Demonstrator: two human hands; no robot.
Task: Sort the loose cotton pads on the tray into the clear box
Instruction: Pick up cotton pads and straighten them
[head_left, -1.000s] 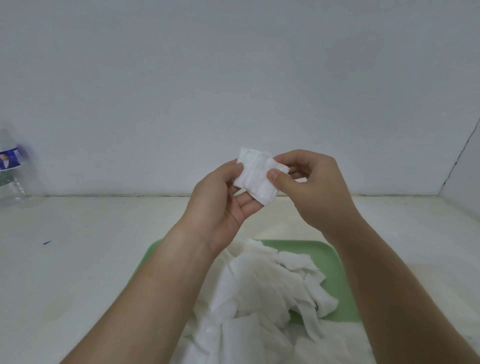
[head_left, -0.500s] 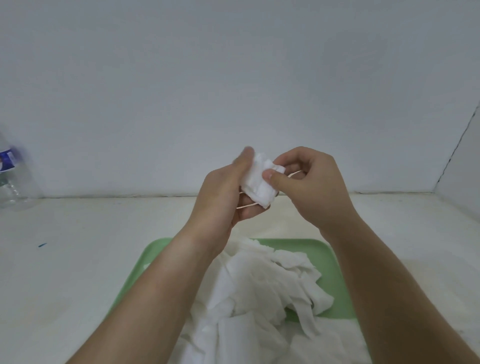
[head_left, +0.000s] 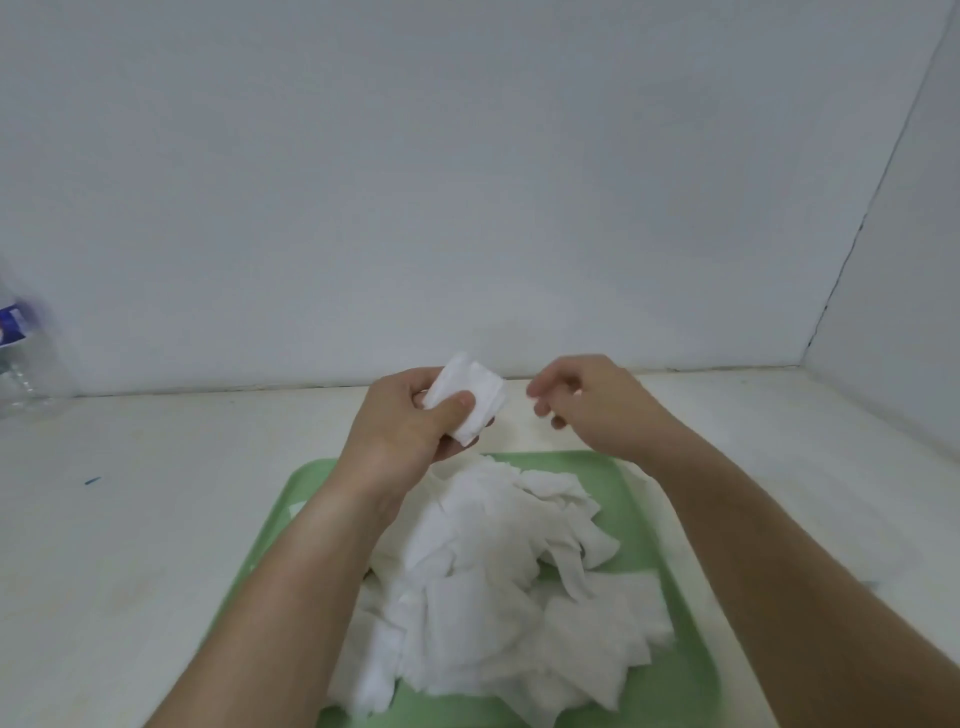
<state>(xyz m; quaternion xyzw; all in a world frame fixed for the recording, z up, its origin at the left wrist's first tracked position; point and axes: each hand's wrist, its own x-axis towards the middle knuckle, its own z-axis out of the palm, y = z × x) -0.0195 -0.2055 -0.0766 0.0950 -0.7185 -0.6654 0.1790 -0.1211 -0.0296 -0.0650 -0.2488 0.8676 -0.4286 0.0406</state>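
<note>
My left hand (head_left: 410, 426) grips a small stack of white cotton pads (head_left: 475, 397) above the far edge of the green tray (head_left: 670, 525), thumb pressed across the front of the stack. My right hand (head_left: 587, 402) hovers a little to the right of the stack, fingers loosely curled, holding nothing. A heap of loose white cotton pads (head_left: 498, 592) covers most of the tray below both forearms. No clear box is in view.
The tray lies on a white tabletop (head_left: 156, 519) that meets white walls behind and at the right. A clear plastic bottle (head_left: 23, 364) with a blue label stands at the far left edge. A small blue speck (head_left: 92, 481) lies on the table.
My right hand has let go of the stack and moved off to the right. My left hand now holds the stack alone, lower and nearer the tray.
</note>
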